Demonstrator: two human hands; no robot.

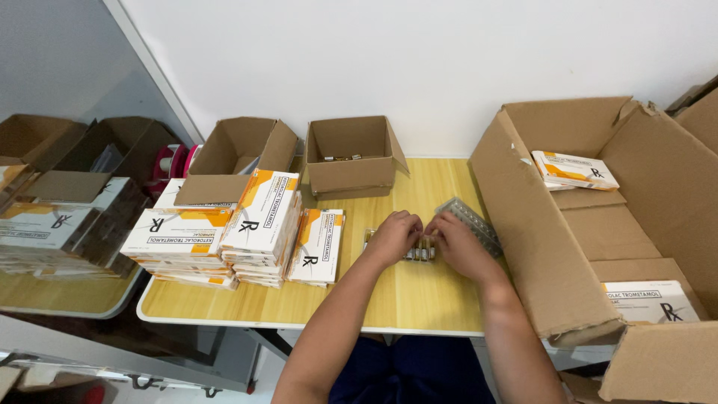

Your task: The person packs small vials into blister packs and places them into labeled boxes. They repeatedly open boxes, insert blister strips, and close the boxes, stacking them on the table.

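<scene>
Yellow wooden table (pixel 419 295) stands against a white wall. My left hand (pixel 393 236) and right hand (pixel 458 243) meet over a tray of small ampoules (pixel 420 253), fingers curled on it, beside stacked white-orange boxes (pixel 258 224).

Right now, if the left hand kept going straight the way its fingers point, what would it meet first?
The left hand points up and right across the table, toward the right hand. It would meet the row of small vials under both hands at once, then the right hand's fingers; depth between them is hard to judge.
</scene>
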